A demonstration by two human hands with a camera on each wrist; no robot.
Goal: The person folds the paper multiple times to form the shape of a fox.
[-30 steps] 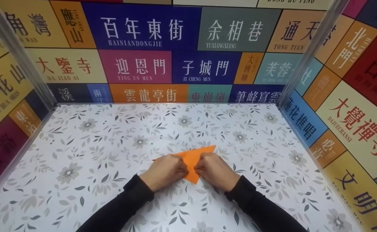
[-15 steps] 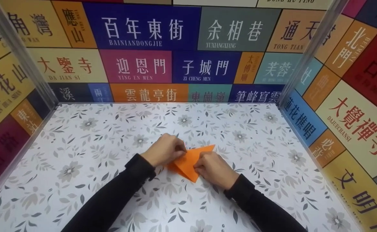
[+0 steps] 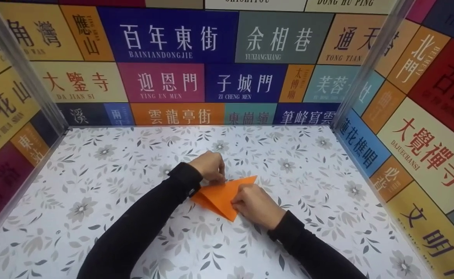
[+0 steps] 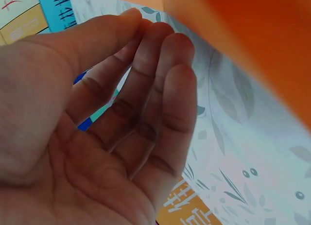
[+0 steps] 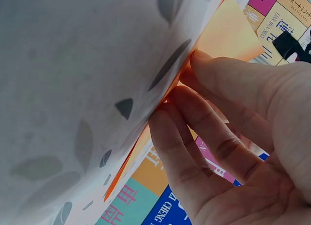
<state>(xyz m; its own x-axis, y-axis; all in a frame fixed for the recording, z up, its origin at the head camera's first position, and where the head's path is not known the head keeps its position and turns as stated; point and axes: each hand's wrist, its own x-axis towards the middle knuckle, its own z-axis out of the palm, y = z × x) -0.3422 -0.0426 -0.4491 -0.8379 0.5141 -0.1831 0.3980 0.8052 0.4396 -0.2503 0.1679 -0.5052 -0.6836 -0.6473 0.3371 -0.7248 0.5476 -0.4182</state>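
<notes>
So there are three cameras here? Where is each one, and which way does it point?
Head: worn on the head, looking forward and down at the flowered table; both black sleeves, the left hand and right hand on the orange paper.
Left wrist: on the left wrist, looking along the palm; left hand, paper.
Right wrist: on the right wrist; right hand pinching the paper's edge.
All three share the paper and table.

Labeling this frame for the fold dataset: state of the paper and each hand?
orange paper: folded into a triangle, lying flat on the floral table.
left hand: fingertips at the paper's far edge, fingers loosely bent, thumb against the fingertips; whether they pinch the paper, cannot tell.
right hand: fingertips and thumb pinch the paper's right side.
</notes>
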